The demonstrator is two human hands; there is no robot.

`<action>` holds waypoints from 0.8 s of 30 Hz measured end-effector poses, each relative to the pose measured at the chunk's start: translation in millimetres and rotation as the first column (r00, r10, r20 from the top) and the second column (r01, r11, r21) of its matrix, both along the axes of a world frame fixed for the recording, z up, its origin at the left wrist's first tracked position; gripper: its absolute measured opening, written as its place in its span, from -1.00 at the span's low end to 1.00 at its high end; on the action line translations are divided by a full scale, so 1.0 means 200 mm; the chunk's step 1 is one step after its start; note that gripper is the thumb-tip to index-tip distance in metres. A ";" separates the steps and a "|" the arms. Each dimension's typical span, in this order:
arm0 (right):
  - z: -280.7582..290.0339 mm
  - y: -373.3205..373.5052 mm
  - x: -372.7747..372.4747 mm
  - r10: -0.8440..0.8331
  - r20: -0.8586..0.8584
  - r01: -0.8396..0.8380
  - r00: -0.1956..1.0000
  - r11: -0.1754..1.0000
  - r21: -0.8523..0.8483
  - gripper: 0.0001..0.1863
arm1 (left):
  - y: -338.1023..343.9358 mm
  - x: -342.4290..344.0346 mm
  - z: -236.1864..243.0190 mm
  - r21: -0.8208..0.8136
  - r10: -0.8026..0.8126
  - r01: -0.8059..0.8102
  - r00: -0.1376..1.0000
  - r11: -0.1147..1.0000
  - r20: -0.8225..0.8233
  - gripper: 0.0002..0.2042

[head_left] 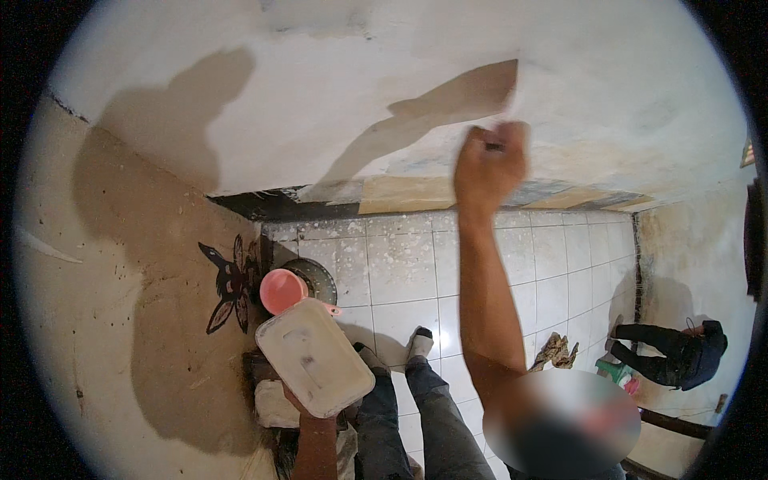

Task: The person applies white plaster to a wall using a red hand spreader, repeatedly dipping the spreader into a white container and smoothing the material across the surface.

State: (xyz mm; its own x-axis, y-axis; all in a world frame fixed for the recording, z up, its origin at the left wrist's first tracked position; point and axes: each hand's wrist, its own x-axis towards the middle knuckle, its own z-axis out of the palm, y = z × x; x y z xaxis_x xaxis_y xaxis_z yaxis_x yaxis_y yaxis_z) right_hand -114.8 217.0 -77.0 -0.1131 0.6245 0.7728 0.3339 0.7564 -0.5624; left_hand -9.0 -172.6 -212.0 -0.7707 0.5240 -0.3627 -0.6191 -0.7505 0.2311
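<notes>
My right hand [490,164] is raised to the white wall [320,88], its fingers closed around what looks like a putty knife [510,104]. The blade is thin, seen nearly edge-on and blurred; its shadow lies broad on the wall. Low on the left, my left hand [298,402] grips a rectangular white plastic tub [280,340] from beneath, its fingers mostly hidden. Pale paste [312,364] covers the inside of the tub. Just beyond the tub is a pink dipper [283,291] with a handle, over a dark round bucket [318,280].
White floor tiles [404,268] are splattered along the wall's foot. A brown wall [104,264] with a dark painted figure [230,284] closes the left side. A crumpled brown cloth [555,352] lies at right. Farther right, another person [672,352] in dark clothes stands by the far wall.
</notes>
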 end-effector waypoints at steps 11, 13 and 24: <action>-0.37 -0.41 0.12 0.511 0.666 -0.412 0.544 0.854 -0.318 -0.56 | -0.01 0.05 -0.10 0.037 -0.030 0.031 0.999 0.999 -0.015 -0.23; -0.29 -0.35 0.11 0.413 0.593 -0.418 0.691 0.898 -0.138 -0.64 | -0.04 0.05 -0.15 0.062 -0.020 0.020 1.000 0.998 0.006 -0.23; -1.00 -0.18 0.09 0.362 0.857 -0.527 0.368 0.840 -0.128 -0.81 | 0.05 0.05 -0.10 0.048 0.048 -0.055 0.990 0.997 0.129 -0.32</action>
State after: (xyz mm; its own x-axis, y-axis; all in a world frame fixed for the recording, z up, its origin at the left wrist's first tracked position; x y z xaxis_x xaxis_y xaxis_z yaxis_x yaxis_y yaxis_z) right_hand -97.1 180.9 -276.1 -0.9627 0.1713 0.2095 0.1550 0.9836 -0.0920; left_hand 0.5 -162.6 -231.3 -0.7461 0.5052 -0.4337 -0.6012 -0.7911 0.1127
